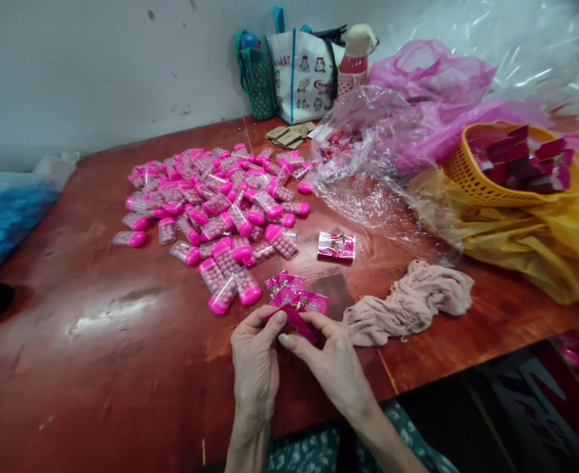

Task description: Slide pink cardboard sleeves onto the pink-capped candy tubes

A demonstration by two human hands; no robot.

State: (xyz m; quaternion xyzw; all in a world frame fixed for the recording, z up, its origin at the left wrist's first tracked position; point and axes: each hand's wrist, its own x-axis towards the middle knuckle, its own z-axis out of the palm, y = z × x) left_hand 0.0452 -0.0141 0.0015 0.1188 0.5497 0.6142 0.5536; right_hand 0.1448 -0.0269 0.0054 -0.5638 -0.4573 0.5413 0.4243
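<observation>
Near the table's front edge, my left hand and my right hand pinch a small pink printed packet between thumbs and fingers. Parts of the packet are hidden by my fingertips. Just beyond it lie several flat pink printed packets. A wide heap of clear containers with pink caps and pink beads spreads behind them. Right of the heap sits a shiny pink-and-white box, flat on the table. A crumpled beige cloth lies to the right of my right hand.
A yellow basket with dark pink pieces stands on yellow plastic at right. Clear film and pink bags lie behind. A white bag and a bottle stand by the wall. A bag of blue items is at left.
</observation>
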